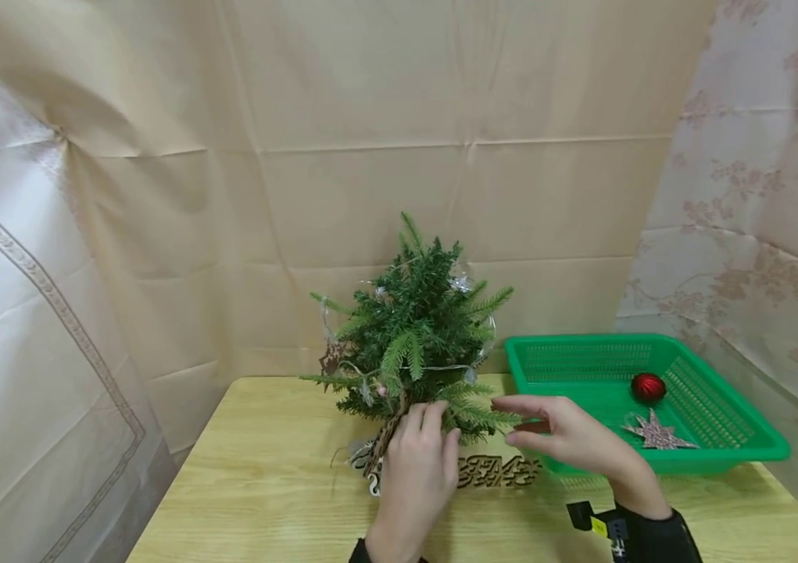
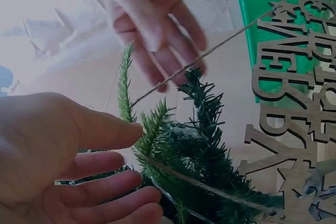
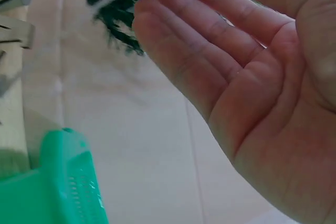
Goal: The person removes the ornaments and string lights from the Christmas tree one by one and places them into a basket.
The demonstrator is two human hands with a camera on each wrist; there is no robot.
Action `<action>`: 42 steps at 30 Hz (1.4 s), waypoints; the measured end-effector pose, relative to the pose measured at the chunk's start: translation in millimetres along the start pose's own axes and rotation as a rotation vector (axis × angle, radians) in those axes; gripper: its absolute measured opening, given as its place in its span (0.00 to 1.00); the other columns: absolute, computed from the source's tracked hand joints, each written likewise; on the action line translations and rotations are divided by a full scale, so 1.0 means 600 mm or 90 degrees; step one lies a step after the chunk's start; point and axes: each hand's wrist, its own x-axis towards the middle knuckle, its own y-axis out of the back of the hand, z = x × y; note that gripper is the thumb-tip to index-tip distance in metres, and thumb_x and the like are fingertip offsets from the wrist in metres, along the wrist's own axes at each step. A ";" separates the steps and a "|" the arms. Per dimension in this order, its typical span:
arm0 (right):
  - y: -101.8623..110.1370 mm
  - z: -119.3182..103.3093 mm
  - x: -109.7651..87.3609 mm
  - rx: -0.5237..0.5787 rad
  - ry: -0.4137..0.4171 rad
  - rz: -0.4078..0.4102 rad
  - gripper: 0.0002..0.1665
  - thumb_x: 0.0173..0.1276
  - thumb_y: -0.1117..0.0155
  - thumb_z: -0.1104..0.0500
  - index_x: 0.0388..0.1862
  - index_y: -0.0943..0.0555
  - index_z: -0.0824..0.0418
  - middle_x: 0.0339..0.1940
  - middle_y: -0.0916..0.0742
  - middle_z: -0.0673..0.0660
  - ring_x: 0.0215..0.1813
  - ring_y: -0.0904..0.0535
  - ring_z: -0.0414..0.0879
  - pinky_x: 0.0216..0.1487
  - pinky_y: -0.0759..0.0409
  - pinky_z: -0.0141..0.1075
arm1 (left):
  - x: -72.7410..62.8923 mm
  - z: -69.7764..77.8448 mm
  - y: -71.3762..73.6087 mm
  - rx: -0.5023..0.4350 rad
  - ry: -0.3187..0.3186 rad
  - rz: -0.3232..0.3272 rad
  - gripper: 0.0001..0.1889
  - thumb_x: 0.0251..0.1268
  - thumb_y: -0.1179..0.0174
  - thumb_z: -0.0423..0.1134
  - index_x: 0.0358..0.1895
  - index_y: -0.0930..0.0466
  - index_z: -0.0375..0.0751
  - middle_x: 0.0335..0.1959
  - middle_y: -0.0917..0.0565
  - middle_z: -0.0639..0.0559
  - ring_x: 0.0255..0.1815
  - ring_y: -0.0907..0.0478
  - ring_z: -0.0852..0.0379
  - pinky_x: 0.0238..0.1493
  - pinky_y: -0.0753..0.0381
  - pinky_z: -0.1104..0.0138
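A small artificial Christmas tree (image 1: 420,320), wound with a light string, stands on the table. My left hand (image 1: 416,461) is at its lower front branches; in the left wrist view its thumb lies right beside a light green sprig (image 2: 152,129), with fingers loosely bent. My right hand (image 1: 577,434) hovers by the tree's right side, fingers extended, palm bare in the right wrist view. A wooden cut-out letter sign (image 2: 281,98), with "MERRY" legible, hangs by brown twine (image 2: 220,44) running to the sprigs. The left hand hides part of the sign in the head view.
A green plastic basket (image 1: 736,407) stands on the right of the wooden table (image 1: 251,469). It holds a red ball ornament (image 1: 648,387) and a glittery star (image 1: 659,432). A brown star ornament (image 1: 331,357) hangs at the tree's left. Beige cloth (image 1: 370,102) closes off the back.
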 end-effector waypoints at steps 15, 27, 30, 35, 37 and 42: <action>-0.011 0.013 0.018 -0.037 -0.075 -0.040 0.28 0.75 0.35 0.55 0.65 0.24 0.72 0.33 0.11 0.54 0.30 0.15 0.41 0.31 0.19 0.30 | -0.003 0.003 0.006 -0.015 0.037 -0.059 0.21 0.56 0.28 0.26 0.54 0.22 0.34 0.32 0.14 0.46 0.22 0.19 0.56 0.21 0.23 0.78; -0.008 0.013 0.015 0.010 -0.087 -0.046 0.19 0.74 0.35 0.59 0.56 0.19 0.71 0.47 0.10 0.62 0.45 0.12 0.51 0.43 0.13 0.36 | -0.006 0.005 -0.001 0.002 0.040 -0.046 0.12 0.64 0.39 0.22 0.48 0.22 0.37 0.29 0.15 0.48 0.15 0.28 0.63 0.14 0.36 0.82; -0.007 0.011 0.013 0.017 -0.077 -0.043 0.18 0.74 0.35 0.60 0.56 0.18 0.71 0.49 0.11 0.64 0.46 0.12 0.50 0.44 0.13 0.37 | -0.006 0.005 -0.002 -0.002 0.043 -0.048 0.12 0.63 0.40 0.22 0.47 0.21 0.37 0.30 0.15 0.48 0.14 0.31 0.65 0.14 0.37 0.82; -0.004 0.009 0.010 0.003 -0.067 -0.019 0.19 0.75 0.36 0.58 0.56 0.17 0.71 0.45 0.10 0.59 0.42 0.12 0.44 0.41 0.13 0.37 | -0.006 0.004 -0.003 -0.020 0.048 -0.043 0.12 0.64 0.42 0.22 0.47 0.21 0.38 0.33 0.15 0.47 0.15 0.34 0.67 0.14 0.38 0.82; -0.002 0.008 0.008 -0.011 -0.062 -0.005 0.19 0.75 0.36 0.57 0.56 0.17 0.70 0.43 0.09 0.55 0.40 0.13 0.43 0.39 0.13 0.36 | -0.006 0.004 -0.003 -0.028 0.048 -0.037 0.12 0.64 0.42 0.22 0.47 0.21 0.38 0.35 0.15 0.46 0.15 0.33 0.68 0.14 0.38 0.82; 0.001 -0.001 0.004 -0.024 -0.045 0.028 0.12 0.76 0.37 0.57 0.49 0.14 0.64 0.37 0.10 0.49 0.36 0.13 0.41 0.37 0.13 0.38 | -0.005 0.007 -0.001 -0.040 0.038 -0.014 0.13 0.63 0.43 0.20 0.47 0.20 0.37 0.38 0.14 0.45 0.16 0.32 0.68 0.14 0.38 0.83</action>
